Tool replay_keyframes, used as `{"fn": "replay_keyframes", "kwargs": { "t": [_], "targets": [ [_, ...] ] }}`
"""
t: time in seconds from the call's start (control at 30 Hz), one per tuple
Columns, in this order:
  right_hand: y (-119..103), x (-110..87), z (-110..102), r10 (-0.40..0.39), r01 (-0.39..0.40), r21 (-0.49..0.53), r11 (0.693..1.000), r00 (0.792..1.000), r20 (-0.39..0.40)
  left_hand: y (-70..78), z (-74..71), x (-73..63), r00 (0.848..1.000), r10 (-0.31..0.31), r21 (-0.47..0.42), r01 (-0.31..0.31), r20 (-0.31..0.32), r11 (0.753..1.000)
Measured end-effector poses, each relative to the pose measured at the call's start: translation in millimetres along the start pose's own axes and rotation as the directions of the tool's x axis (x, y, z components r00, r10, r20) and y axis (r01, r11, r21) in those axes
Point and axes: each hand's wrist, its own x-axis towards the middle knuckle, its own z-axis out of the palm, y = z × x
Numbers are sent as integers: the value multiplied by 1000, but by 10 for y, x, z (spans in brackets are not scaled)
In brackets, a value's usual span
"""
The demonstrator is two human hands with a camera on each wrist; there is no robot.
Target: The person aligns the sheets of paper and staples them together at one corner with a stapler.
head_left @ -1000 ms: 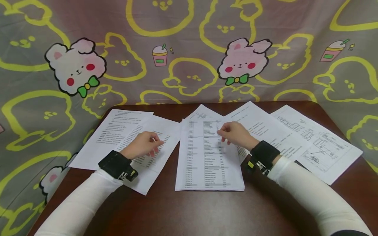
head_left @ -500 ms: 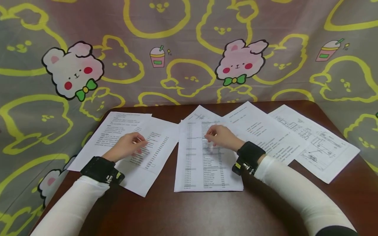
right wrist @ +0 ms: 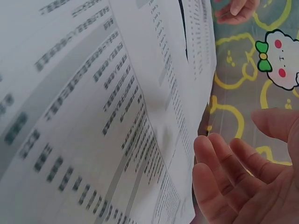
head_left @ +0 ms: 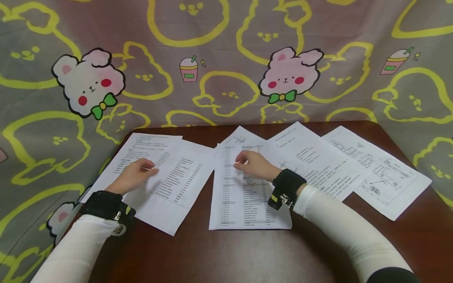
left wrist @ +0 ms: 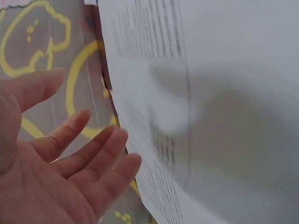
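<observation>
**Close Above, Holding Nothing**

At the far left, a page full of small print (head_left: 146, 143), flat on the brown counter (head_left: 219, 255). Next to it, a page with a list (head_left: 184, 188), lying partly over the first. Above these two, the left hand (head_left: 132, 176), fingers soft and bent a little, with nothing in them. Looks apart from the paper in the left wrist view. Best, probably, to go for a page edge there, not the flat middle, and to pinch gently.

In the middle, a long page with gray stripes (head_left: 233, 212), lying nearly straight. Over its upper part, the right hand (head_left: 256, 163), also loose and holding nothing. Hard to tell if touching. Wise to go slowly here and use light fingers, so as not to crease or push the page. Behind it, poking out, the corner of another page (head_left: 240, 135).

Farther right, a page with spread-out lines (head_left: 329, 169), partly under the striped one. At the far right, a page with drawings (head_left: 389, 184), partly under that. Good to leave both unbumped.
</observation>
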Motion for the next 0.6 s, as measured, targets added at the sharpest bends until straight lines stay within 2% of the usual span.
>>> {"fn": "replay_keyframes", "kwargs": {
  "t": [0.37, 0.6],
  "targets": [
    [-91, 92, 96, -12, 12, 31, 999, 1000, 15, -365, -169, 89, 993, -113, 58, 115, -26, 992],
    [-125, 152, 173, -5, 5, 64, 998, 1000, 9, -474, -225, 95, 986, -167, 45, 168, -26, 985]
  ]
}}
